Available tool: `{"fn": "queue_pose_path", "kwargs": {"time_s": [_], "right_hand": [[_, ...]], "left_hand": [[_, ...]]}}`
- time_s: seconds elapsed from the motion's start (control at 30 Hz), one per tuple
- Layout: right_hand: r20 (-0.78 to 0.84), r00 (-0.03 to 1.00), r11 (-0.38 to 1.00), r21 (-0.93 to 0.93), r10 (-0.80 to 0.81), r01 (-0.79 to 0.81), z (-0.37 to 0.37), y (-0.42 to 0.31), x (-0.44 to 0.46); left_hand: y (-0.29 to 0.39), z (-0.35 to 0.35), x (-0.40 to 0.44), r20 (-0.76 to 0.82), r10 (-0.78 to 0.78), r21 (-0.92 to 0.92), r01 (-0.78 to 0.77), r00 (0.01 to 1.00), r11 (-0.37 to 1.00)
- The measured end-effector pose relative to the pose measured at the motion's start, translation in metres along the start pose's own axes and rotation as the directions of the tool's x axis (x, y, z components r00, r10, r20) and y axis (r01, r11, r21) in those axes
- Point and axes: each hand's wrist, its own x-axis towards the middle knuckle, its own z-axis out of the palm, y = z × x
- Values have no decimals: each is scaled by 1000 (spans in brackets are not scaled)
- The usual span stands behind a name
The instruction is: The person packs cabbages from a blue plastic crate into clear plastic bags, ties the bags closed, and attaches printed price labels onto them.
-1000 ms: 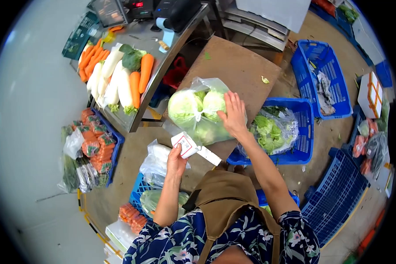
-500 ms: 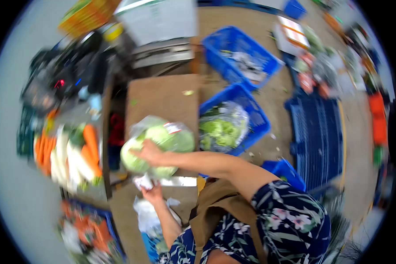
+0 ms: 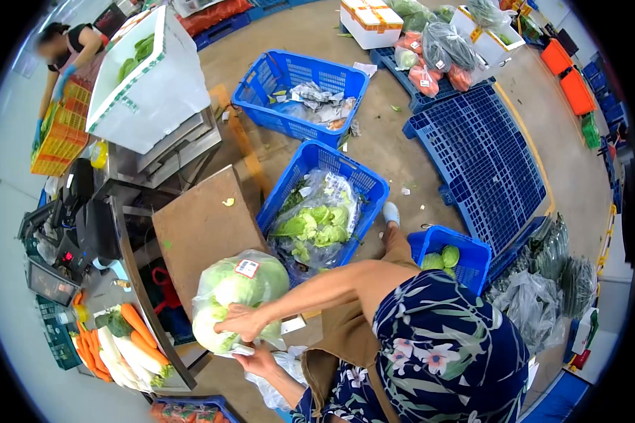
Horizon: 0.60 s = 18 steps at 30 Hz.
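A clear plastic bag of pale green cabbages (image 3: pixel 243 283) sits at the near end of the brown board, with a white label (image 3: pixel 247 268) bordered in red on its upper side. My right hand (image 3: pixel 241 323) grips the gathered plastic at the bag's near side, its fingers closed. Just below it, my left hand (image 3: pixel 259 361) is closed on a small white label piece (image 3: pixel 243 349) at the bag's lower edge. Part of the left hand's fingers is hidden behind that piece.
Blue crates (image 3: pixel 300 95) stand beyond the brown board (image 3: pixel 204 225), one holding bagged leafy greens (image 3: pixel 317 222). Carrots and white radishes (image 3: pixel 123 352) lie on the metal table at left. A co-worker (image 3: pixel 77 46) handles an orange crate (image 3: pixel 62 127). Blue pallets (image 3: pixel 473 155) lie at right.
The view has swung right. My right hand has moved from the bag's far side to its near side and closed on the plastic. A label now shows on the bag.
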Motion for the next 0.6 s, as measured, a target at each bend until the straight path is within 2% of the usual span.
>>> {"fn": "queue_pose_path", "kwargs": {"time_s": [0.07,0.1,0.23,0.27,0.3,0.33,0.4,0.43,0.47,0.5,0.53,0.6], "right_hand": [[-7,998,992,111,56,-55,-47,-7,-47],[-9,996,986,144,89,-87,-69,-9,-70],[-38,976,948,247,215,-199,-158,3,-173],[-46,965,933,271,258,-237,-183,9,-204],[25,930,891,277,367,-359,-222,8,-238],[11,908,875,260,420,-408,-246,20,-274],[-91,850,844,213,519,-492,-292,50,-340],[-166,810,824,196,562,-531,-314,61,-374],[-209,746,774,215,632,-595,-335,69,-405],[-249,700,742,173,669,-648,-354,76,-431],[-281,645,697,152,711,-701,-376,80,-455],[-389,577,654,93,718,-751,-414,91,-493]], "left_hand": [[-23,7,-29,-43,-47,30,49,998,998],[-35,8,-37,36,-80,120,76,996,990],[-118,136,-104,120,-189,343,138,975,929],[-147,150,-109,76,-226,372,182,971,910],[-179,167,-113,34,-243,396,211,969,894],[-215,188,-120,-8,-263,423,241,965,873],[-287,211,-115,138,-390,467,287,911,836],[-324,252,-126,165,-438,475,318,884,821],[-356,267,-122,104,-493,507,380,864,773],[-379,274,-109,92,-676,412,590,731,695],[-405,303,-110,75,-715,339,656,696,674],[-442,361,-113,109,-679,396,595,726,700]]}}
